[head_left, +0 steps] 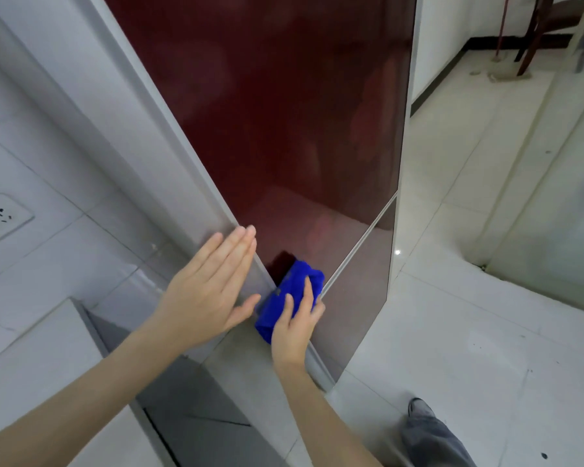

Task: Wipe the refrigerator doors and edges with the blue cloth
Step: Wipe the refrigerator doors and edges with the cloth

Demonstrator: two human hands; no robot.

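Note:
The refrigerator's dark red glossy upper door point(284, 112) fills the middle of the view, with a lower red door point(358, 298) below a thin silver seam. Its grey side panel point(142, 136) runs along the left. My right hand point(297, 328) presses a folded blue cloth point(284, 298) against the bottom left corner of the upper door, close to the seam. My left hand point(209, 288) lies flat with fingers together on the grey side panel, right beside the cloth.
A white tiled wall with a power socket point(0, 219) is on the left. A white counter or appliance top point(48, 358) sits low left. Glossy white floor tiles point(486, 332) spread right, with wooden chair legs point(533, 35) far back. My shoe point(418, 407) stands by the fridge base.

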